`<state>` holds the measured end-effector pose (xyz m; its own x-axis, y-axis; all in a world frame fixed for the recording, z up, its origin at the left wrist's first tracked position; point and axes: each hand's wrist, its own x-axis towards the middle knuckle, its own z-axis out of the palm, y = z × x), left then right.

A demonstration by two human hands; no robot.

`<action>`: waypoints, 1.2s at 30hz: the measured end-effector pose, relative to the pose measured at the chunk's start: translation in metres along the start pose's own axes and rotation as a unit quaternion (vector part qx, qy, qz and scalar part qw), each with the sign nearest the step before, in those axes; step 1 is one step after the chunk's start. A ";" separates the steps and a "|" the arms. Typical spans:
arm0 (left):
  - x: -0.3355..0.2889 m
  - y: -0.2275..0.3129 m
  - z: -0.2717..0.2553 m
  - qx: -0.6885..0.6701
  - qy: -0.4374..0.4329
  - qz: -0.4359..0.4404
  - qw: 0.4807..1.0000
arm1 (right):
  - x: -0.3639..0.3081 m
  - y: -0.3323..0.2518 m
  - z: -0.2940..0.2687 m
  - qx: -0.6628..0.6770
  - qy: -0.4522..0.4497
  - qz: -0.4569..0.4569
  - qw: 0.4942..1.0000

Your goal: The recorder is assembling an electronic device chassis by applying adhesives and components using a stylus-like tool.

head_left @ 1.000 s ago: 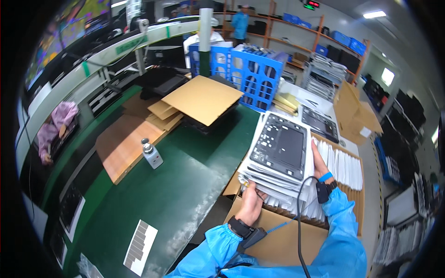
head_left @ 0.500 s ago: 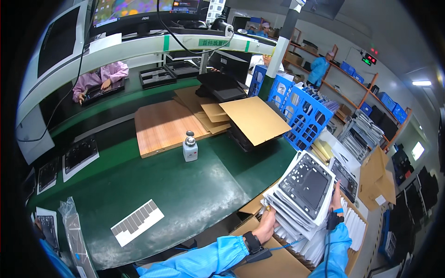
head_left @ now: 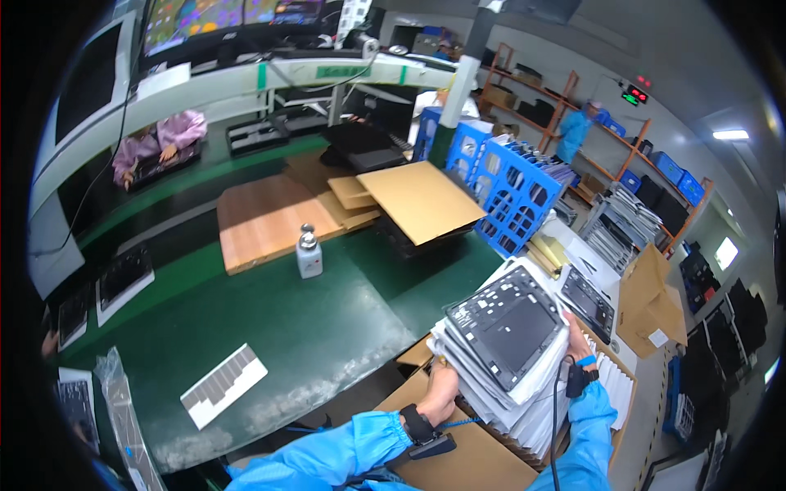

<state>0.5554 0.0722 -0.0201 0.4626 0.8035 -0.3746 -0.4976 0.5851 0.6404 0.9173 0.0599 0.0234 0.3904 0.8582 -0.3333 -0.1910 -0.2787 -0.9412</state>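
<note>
A thick stack of white sheets (head_left: 483, 393) stands over an open cardboard box (head_left: 450, 462), at the right end of the green table. On top of it rests a flat black tablet-like panel (head_left: 508, 327) with small white patches. My left hand (head_left: 442, 386) is closed on the stack's left edge. At the opposite edge, my right hand (head_left: 578, 340) grips the same stack, its fingers partly hidden behind it. Both wrists wear black bands. More white sheets (head_left: 614, 393) stand in the box beneath my right wrist.
A white pump bottle (head_left: 309, 254), a wooden board (head_left: 270, 217) and cardboard sheets (head_left: 422, 200) are on the green table (head_left: 270, 315). Blue racks (head_left: 516, 192) stand behind. Another black panel (head_left: 588, 303) lies right of the stack. Co-workers sit across the table and at the left edge.
The whole view has shifted, so the table's things appear further left. Held in both hands, the stack has moved slightly left and its top panel has turned a little.
</note>
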 end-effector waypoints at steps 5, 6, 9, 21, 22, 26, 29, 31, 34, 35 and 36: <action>-0.037 0.031 -0.008 0.057 -0.086 0.047 0.994 | -0.072 -0.016 0.021 0.085 -0.028 -0.083 0.993; -0.061 0.058 -0.007 0.095 -0.072 0.041 0.992 | -0.092 -0.020 0.044 0.132 -0.048 -0.090 0.986; -0.091 0.093 -0.039 0.102 -0.070 0.083 0.989 | -0.134 -0.036 0.110 0.104 -0.059 -0.077 0.990; -0.217 0.248 -0.295 0.121 0.180 0.242 0.946 | -0.155 0.014 0.436 0.041 -0.278 -0.040 0.959; -0.237 0.263 -0.298 0.074 0.186 0.256 0.946 | -0.157 0.019 0.467 0.024 -0.296 -0.032 0.954; -0.258 0.294 -0.396 0.054 0.199 0.318 0.925 | -0.126 0.056 0.562 -0.098 -0.357 0.020 0.929; -0.265 0.302 -0.453 0.095 0.248 0.317 0.911 | -0.126 0.080 0.624 -0.112 -0.395 0.039 0.911; -0.261 0.302 -0.481 0.086 0.265 0.309 0.910 | -0.115 0.107 0.650 -0.113 -0.389 0.054 0.913; -0.254 0.300 -0.498 0.096 0.301 0.298 0.901 | -0.117 0.123 0.670 -0.101 -0.344 0.007 0.934; -0.255 0.298 -0.505 0.094 0.305 0.292 0.901 | -0.117 0.128 0.673 -0.103 -0.317 -0.048 0.941; -0.255 0.295 -0.513 0.106 0.301 0.329 0.889 | -0.103 0.114 0.664 -0.194 -0.390 -0.001 0.900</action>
<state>-0.0857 0.0964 -0.0791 -0.3859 0.9145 -0.1218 -0.3364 -0.0165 0.9416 0.2572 0.2253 -0.0133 -0.3889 0.8586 -0.3341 0.1969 -0.2768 -0.9405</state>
